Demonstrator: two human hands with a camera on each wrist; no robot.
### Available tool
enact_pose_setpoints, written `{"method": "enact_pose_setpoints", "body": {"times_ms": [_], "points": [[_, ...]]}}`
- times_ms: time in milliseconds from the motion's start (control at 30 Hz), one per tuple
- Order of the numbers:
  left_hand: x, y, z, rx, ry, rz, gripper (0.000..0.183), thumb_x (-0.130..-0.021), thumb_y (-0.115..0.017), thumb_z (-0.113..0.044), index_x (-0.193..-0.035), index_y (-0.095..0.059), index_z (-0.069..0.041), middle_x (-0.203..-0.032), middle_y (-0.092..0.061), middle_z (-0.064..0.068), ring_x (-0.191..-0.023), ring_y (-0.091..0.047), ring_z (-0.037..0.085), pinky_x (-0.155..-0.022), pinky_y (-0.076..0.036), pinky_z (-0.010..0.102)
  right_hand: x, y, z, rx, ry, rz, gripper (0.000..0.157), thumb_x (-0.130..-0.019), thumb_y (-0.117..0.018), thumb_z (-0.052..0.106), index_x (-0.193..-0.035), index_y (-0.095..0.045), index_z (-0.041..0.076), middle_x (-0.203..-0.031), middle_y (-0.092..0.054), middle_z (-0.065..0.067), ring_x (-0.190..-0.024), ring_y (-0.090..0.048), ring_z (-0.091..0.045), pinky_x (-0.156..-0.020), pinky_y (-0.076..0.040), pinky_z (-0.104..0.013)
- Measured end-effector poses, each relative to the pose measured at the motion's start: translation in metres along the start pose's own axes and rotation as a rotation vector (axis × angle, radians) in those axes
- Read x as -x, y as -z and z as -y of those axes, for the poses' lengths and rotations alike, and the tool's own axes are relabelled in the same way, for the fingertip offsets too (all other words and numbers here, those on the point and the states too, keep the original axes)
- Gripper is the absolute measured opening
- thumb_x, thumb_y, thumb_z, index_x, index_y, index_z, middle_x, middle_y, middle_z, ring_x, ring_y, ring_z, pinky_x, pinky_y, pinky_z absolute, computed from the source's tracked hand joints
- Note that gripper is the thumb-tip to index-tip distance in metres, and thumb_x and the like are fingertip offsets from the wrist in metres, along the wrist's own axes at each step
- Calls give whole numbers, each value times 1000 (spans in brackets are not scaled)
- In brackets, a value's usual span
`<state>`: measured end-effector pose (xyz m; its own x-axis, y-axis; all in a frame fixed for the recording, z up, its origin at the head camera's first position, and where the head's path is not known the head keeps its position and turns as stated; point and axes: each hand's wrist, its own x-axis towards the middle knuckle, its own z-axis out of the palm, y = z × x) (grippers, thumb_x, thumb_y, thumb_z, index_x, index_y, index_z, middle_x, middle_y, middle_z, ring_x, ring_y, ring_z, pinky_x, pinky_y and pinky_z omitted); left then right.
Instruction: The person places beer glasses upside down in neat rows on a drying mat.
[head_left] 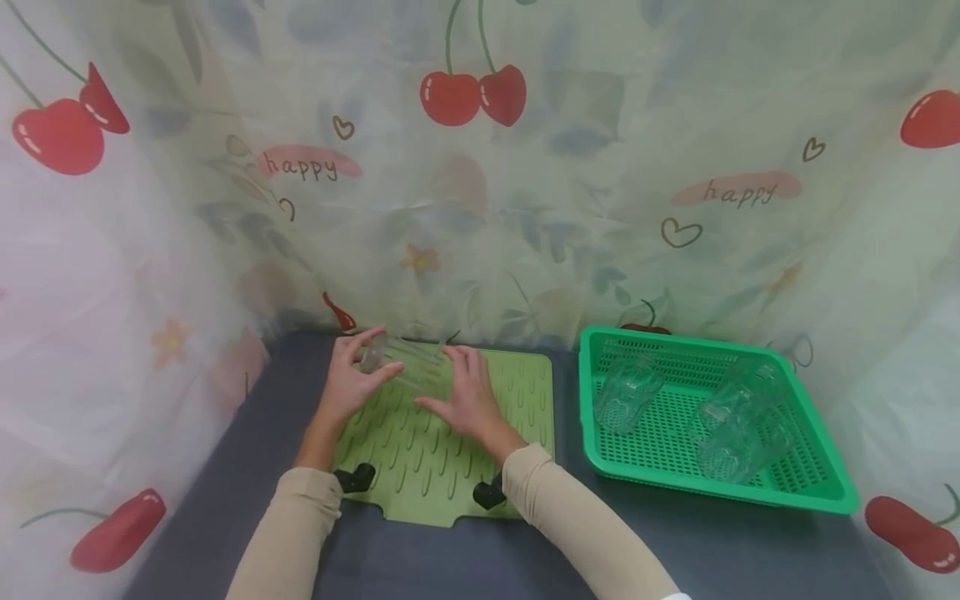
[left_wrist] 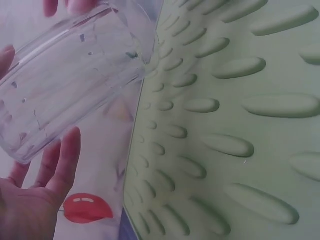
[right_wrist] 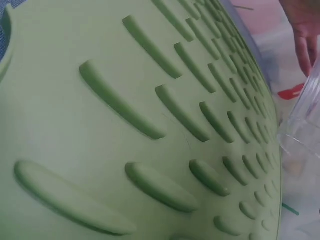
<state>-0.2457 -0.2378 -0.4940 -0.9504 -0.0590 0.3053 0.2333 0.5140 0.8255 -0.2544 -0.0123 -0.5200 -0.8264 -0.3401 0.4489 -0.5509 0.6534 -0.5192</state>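
- We had a dark table [head_left: 420,567] under everything.
- We logged a green basket [head_left: 712,487] at right, slotted sides, with at least three clear glasses [head_left: 628,400] in it; they overlapped, so we couldn't fix the count.
- We saw a light green mat [head_left: 525,400] with raised ridges left of the basket.
- We marked the left hand [head_left: 351,379] partly spread, thumb and fingers round one end of the glass.
- We marked the right hand [head_left: 476,400] similarly part-open, fingers and thumb at the other end.
- We placed the held glass [head_left: 411,360] tilted between both hands, above the mat's far part.
- We judged it fairly light, rigid, breakable, slick if wet; best gripped round the side walls, both hands, no hard squeeze at the rim.
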Motion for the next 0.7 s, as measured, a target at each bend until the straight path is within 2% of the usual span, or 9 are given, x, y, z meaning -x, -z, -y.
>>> {"method": "enact_pose_setpoints", "body": {"times_ms": [133,333,533,700], "points": [[0,0,-3,-9,-7,13,70,-85,-85,-33,-147,-55,-23,-132,-41,18,-115,-44,30,-92,-39,43,-3,1,5,85,18,46,96,-79,-84,55,-152,-39,13,-140,-42,-12,-128,-43,-28,-107,-45,-42],[-2,-3,-5,-29,-24,29,70,-85,-84,-37,-148,-55,-25,-131,-39,17,-120,-44,32,-93,-38,46,-10,0,12,122,-11,97,97,-77,-85,55,-152,-39,13,-141,-42,-13,-129,-44,-29,-108,-45,-44],[-3,-5,-9,-21,-65,11,66,-85,-85,-35,-144,-58,-25,-129,-40,16,-116,-45,31,-94,-37,44,-12,-5,16,142,-24,129,99,-76,-85,57,-153,-39,13,-142,-44,-13,-131,-45,-30,-111,-45,-43],[-3,-5,-13,-42,-91,7,65,-84,-86,-33,-143,-60,-26,-126,-42,15,-108,-45,27,-87,-39,40,-13,-8,15,158,-34,155,101,-77,-83,59,-155,-37,15,-140,-46,-10,-129,-45,-28,-109,-45,-41]]}}
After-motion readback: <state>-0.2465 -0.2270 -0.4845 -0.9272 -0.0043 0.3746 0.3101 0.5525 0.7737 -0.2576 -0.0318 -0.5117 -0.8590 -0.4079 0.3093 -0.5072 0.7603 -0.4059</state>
